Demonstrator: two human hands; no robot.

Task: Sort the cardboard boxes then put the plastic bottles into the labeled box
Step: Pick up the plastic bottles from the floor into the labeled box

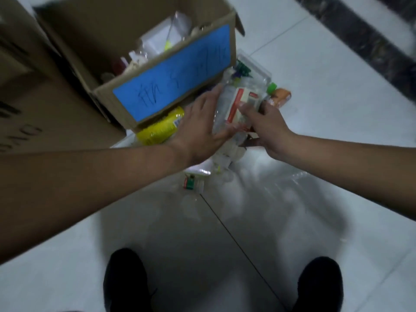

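two black shoes [126, 280] on the white floor [292, 255]. ahead, the left hand [202, 124] presses straight fingers against a clear bottle [238, 102]; the right hand [267, 127] curls round it. a yellow bottle [159, 129] lies against the blue-labeled box [171, 86].

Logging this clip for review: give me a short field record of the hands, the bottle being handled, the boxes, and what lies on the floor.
left hand: flat against the clear bottle, fingers straight
right hand: grips the same bottle at its red-and-white label
labeled box: open, blue label facing the camera, plastic items inside
plain box: left of it
on floor: yellow bottle at the labeled box's foot; orange bottle, green cap, further right
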